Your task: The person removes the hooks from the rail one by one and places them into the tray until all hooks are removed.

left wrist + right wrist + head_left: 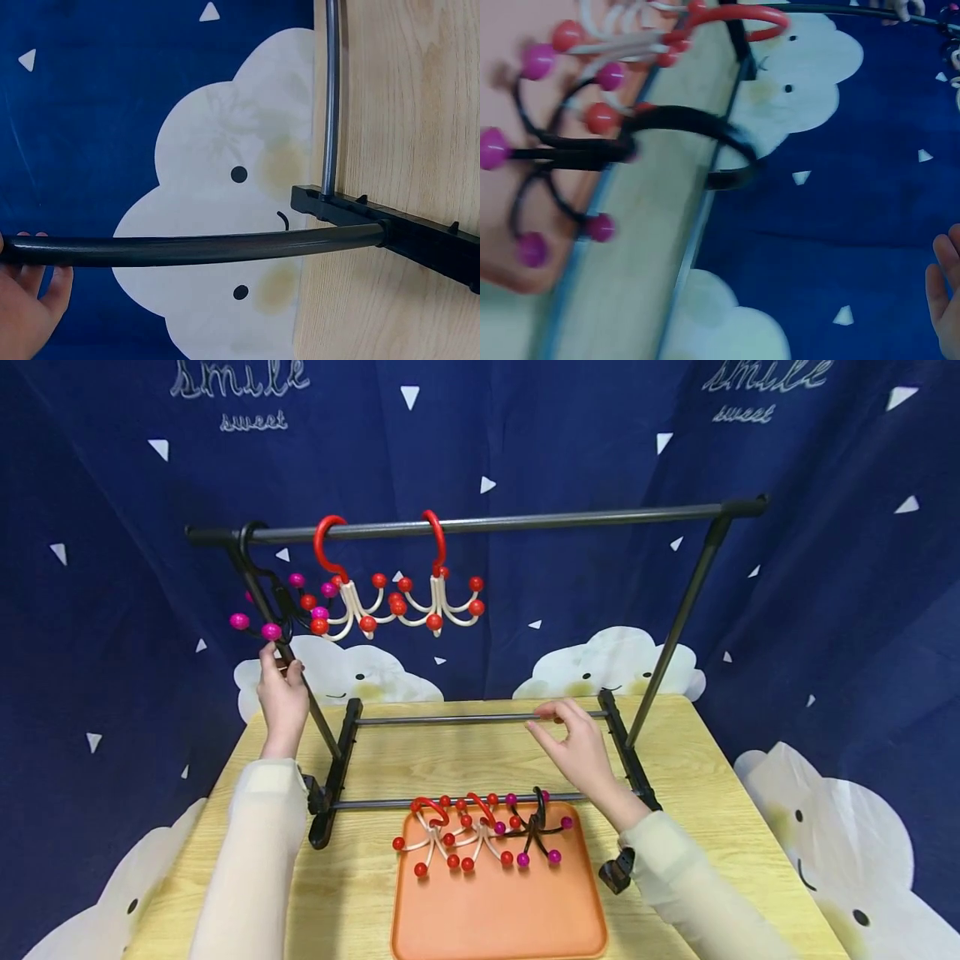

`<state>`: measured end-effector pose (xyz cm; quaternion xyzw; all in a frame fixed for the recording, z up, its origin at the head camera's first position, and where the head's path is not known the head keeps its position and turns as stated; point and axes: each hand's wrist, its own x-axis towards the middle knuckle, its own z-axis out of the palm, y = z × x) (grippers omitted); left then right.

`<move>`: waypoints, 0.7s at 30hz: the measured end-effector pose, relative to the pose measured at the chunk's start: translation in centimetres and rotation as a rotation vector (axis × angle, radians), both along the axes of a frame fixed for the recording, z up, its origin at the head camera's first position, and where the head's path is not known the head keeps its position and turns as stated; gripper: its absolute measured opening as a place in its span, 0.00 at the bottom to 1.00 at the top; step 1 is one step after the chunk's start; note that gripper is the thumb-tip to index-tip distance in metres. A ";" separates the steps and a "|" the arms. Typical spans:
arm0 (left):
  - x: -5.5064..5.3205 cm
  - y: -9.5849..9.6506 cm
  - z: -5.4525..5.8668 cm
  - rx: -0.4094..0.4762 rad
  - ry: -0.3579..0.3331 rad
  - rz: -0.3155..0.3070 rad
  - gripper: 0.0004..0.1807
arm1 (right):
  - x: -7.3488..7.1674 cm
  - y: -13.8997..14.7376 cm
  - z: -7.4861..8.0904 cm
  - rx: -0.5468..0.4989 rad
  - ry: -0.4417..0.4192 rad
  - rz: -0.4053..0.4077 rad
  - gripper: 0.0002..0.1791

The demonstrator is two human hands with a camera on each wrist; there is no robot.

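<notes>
My left hand grips the left upright post of a black garment rack, just beneath a black hook hanger with magenta ball tips. That hanger hangs from the top bar, beside a white hanger with a red hook and a similar one further right. Over the rack's base, my right hand is held with thumb and fingers apart and nothing between them. Below it, an orange tray carries two white hangers with red hooks and a black one.
The rack stands on a wooden table, with lower rails joining its black feet. A blue curtain with clouds and triangles hangs behind. The tray sits at the near side, close to the front rail.
</notes>
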<state>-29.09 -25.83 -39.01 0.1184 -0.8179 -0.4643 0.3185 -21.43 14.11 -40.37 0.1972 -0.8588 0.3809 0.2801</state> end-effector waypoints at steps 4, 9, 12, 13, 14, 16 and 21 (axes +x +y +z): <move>0.2 0.0 -0.1 -0.006 0.002 -0.003 0.19 | -1.0 -1.3 2.4 0.013 0.066 0.042 0.10; 0.2 -0.1 -0.1 -0.011 0.011 0.004 0.19 | -2.0 -3.1 5.8 0.025 0.130 0.081 0.11; 0.2 -0.1 -0.1 -0.008 0.016 0.000 0.19 | -2.6 -4.1 7.8 0.024 0.170 0.093 0.12; 0.2 -0.1 -0.1 -0.006 0.015 -0.003 0.19 | -2.8 -4.4 8.5 0.024 0.184 0.097 0.12; 0.2 -0.1 -0.1 -0.004 0.013 -0.005 0.19 | -3.0 -4.7 9.1 0.028 0.199 0.095 0.12; 0.2 0.0 -0.1 0.000 0.011 -0.007 0.19 | -3.5 -5.2 10.4 0.029 0.227 0.092 0.12; 0.1 -0.1 -0.1 0.008 0.002 -0.004 0.19 | -4.5 -6.5 13.2 0.002 0.254 0.073 0.12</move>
